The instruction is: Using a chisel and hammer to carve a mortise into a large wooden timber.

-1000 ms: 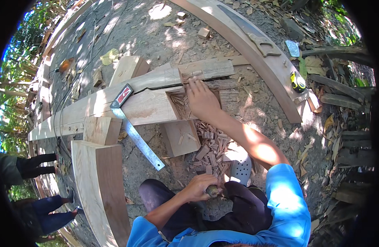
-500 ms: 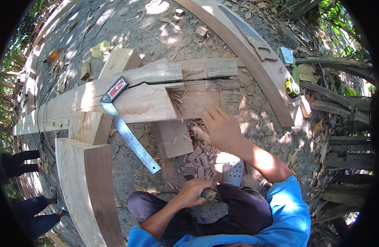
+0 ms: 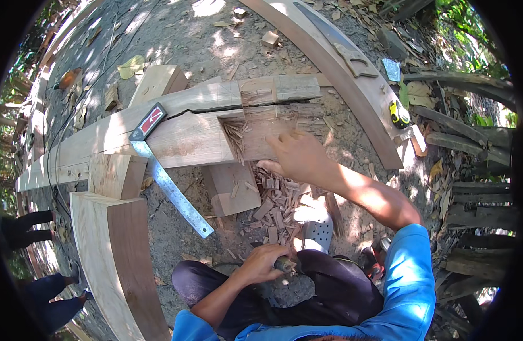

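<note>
My right hand (image 3: 300, 152) reaches over the near face of a pale wooden beam (image 3: 187, 139), its fingers spread at a rough notch (image 3: 261, 136) cut near the beam's right end. Splintered shavings (image 3: 234, 139) stand at the notch's left wall. Down by my lap, my left hand (image 3: 264, 264) is closed round a chisel (image 3: 285, 265) with a battered wooden handle; its blade is mostly hidden. Resting across the beam is a try square (image 3: 173, 184) with a dark and red stock and a steel blade.
Wood chips (image 3: 281, 199) lie between beam and my shoe (image 3: 318, 234). A thick timber (image 3: 113, 244) stands at left. On the curved plank (image 3: 330, 62) at right are a handsaw (image 3: 355, 62) and a yellow tape measure (image 3: 399, 115). A red and black tool (image 3: 373, 264) sits beside my leg.
The right hand has shifted slightly left and its fingers now sit lower at the notch. My left hand stays near my lap with the chisel. The view has moved a little.
</note>
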### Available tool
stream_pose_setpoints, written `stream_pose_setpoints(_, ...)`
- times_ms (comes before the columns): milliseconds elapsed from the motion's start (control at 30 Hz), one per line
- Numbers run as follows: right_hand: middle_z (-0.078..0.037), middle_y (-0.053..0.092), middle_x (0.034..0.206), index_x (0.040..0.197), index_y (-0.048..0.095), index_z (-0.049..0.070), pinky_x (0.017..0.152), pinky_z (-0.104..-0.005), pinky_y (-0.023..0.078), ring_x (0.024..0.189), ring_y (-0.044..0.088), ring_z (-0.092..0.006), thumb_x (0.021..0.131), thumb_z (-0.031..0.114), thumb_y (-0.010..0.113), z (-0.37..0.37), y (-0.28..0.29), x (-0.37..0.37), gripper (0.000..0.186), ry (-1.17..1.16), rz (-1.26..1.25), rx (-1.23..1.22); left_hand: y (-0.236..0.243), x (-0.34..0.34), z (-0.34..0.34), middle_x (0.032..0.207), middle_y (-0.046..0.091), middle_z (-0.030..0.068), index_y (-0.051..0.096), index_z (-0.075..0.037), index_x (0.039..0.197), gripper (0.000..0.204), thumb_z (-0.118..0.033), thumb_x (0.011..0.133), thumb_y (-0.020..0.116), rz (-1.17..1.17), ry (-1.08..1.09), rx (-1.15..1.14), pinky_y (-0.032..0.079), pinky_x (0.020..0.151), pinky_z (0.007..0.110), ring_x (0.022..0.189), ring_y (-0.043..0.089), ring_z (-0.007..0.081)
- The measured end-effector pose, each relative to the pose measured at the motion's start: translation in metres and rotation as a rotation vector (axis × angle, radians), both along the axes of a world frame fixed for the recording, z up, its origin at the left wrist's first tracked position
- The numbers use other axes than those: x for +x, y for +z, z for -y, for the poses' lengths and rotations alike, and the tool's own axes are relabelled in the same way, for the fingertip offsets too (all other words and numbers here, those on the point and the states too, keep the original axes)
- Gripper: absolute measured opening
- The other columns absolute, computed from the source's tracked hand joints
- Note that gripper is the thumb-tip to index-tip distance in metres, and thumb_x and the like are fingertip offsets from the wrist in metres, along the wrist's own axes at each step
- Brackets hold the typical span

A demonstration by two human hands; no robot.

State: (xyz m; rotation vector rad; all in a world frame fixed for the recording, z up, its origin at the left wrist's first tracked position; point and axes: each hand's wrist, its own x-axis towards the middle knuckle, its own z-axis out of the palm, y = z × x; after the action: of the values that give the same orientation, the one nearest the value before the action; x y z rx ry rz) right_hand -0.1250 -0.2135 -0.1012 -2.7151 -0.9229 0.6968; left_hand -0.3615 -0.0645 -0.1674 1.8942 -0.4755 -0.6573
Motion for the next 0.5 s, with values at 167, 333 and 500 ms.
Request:
stream_pose_setpoints(167, -0.023, 0.065, 0.102, 0.113, 0.059, 0.001, 0.098, -0.048, 0.044, 0.098, 0.067, -0.0352, 0.092, 0.061, 0.056, 0.018, -0.045, 0.005, 0.063, 0.135, 0.751, 0.074, -0.008, -0.001, 0.004, 0.097, 0.065, 0.016, 0.058, -0.005, 0.102, 0.036, -0.013, 0.071, 0.075, 0.048, -0.013, -0.032, 0.051, 0.081, 0.045, 0.094, 0.064, 0.0377)
stream_pose_setpoints(333, -0.01, 0.065, 0.071, 0.09, 0.064, 0.004, 0.062, -0.0368, 0.051, 0.066, 0.066, -0.0228, 0.091, 0.048, 0.066, 0.025, 0.004, -0.048, 0.044, -0.294, -0.122, 0.613, 0.016, -0.002, -0.011, 0.097, 0.066, 0.0129, 0.059, -0.006, 0.108, 0.036, -0.021, 0.08, 0.076, -0.126, 0.289, -0.144, 0.051, 0.08, 0.04, 0.091, 0.066, 0.0301)
stream_pose_setpoints(500, -0.016, 0.067, 0.089, 0.101, 0.063, 0.002, 0.066, -0.0425, 0.052, 0.078, 0.067, -0.0332, 0.08, 0.031, 0.077, 0.168, -0.168, -0.152, 0.038, -0.876, 0.151, 0.296, 0.087, 0.069, -0.008, 0.092, 0.065, 0.0082, 0.052, -0.004, 0.121, 0.059, -0.025, 0.078, 0.085, 0.267, 0.506, -0.467, 0.053, 0.075, 0.037, 0.082, 0.065, 0.0205)
